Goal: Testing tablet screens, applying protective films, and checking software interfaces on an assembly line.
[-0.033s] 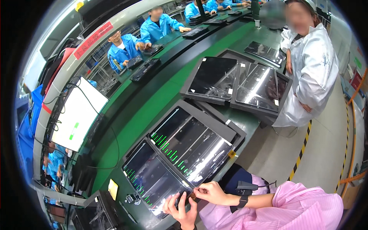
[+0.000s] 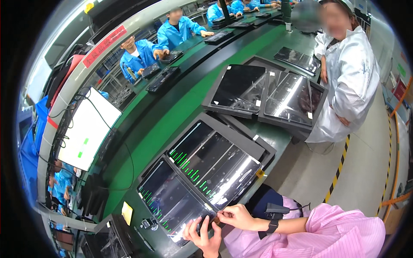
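A dark flat screen panel (image 2: 170,198) with rows of green lines lies in front of me. Next to it, a second such panel (image 2: 215,165) rests in a dark grey tray (image 2: 238,139). My left hand (image 2: 204,236) is at the near panel's lower corner, fingers apart and fingertips on its edge. Close beside it, my right hand (image 2: 236,216) is closed in a pinch at the same corner, wrist strap on. Whatever sits between its fingertips is too small to make out. A small yellow-brown tab (image 2: 260,173) sticks out at the second panel's corner.
Trays with film-covered panels (image 2: 238,88) stand farther along the green bench, by a person in a white coat (image 2: 350,73). A white lit monitor (image 2: 89,129) is at left. A yellow note (image 2: 127,212), small black device (image 2: 149,223) and pen (image 2: 144,239) lie nearer.
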Demonstrator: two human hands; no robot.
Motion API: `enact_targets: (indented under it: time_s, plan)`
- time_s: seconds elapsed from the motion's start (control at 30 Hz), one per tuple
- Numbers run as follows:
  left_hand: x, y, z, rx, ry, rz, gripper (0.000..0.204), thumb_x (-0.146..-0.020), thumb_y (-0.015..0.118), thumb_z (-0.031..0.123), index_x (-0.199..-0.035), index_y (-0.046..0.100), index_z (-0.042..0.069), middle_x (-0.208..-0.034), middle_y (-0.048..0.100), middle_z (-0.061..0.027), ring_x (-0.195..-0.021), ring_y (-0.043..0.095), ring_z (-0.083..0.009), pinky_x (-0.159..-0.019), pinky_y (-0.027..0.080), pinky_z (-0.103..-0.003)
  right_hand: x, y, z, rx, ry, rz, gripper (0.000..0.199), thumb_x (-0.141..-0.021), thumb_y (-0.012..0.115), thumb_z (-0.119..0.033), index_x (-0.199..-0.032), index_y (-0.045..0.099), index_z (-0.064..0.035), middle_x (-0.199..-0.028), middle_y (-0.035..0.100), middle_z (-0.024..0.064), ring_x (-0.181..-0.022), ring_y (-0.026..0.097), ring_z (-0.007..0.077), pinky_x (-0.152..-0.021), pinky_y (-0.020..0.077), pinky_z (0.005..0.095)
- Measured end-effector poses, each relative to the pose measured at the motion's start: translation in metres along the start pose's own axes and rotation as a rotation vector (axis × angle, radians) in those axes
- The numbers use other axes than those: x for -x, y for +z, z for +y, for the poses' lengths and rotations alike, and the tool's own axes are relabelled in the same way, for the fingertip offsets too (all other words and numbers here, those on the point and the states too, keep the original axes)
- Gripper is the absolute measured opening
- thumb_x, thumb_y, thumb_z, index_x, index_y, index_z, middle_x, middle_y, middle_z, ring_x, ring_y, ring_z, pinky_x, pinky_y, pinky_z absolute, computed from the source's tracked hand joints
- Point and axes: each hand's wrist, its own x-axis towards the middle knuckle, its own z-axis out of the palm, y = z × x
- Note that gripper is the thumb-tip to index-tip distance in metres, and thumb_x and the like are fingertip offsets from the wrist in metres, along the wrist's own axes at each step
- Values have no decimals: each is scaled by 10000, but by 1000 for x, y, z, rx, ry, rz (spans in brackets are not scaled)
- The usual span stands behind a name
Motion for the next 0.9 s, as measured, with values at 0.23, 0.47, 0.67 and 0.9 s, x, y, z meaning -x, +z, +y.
enact_targets:
  time_s: [0.23, 0.47, 0.67, 0.9]
  plan:
    - [-3, 0, 2, 6, 32, 11, 247, -682, 701, 101, -926, 665, 85, -986, 585, -96, -966, 527, -302, -866, 392, -430, -1, 1, 5, -40, -47, 6, 165, -805, 607, -212, -783, 648, -53, -564, 573, 84, -479, 569, 231, -455, 425, 311]
    - [-4, 1, 3, 9, 36, 17, 206, -701, 705, 116, -901, 670, 81, -985, 588, -100, -959, 529, -291, -864, 393, -422, 0, 0, 6, -17, -16, -25, 198, -812, 606, -242, -802, 650, -50, -576, 578, 88, -495, 574, 221, -475, 432, 304]
    - [-4, 0, 3, 2, 41, 12, 204, -697, 717, 96, -895, 671, 80, -978, 591, -92, -959, 526, -287, -857, 398, -413, 0, 1, 7, -20, -33, -15, 209, -814, 600, -256, -812, 651, -53, -575, 578, 86, -492, 572, 215, -475, 432, 303]
    - [-6, 0, 5, -19, 47, 29, 197, -683, 730, 80, -871, 673, 87, -966, 595, -84, -952, 531, -284, -842, 408, -398, 0, 0, 9, -2, -50, -21, 218, -813, 613, -235, -837, 656, -23, -562, 576, 86, -481, 565, 174, -462, 426, 279]
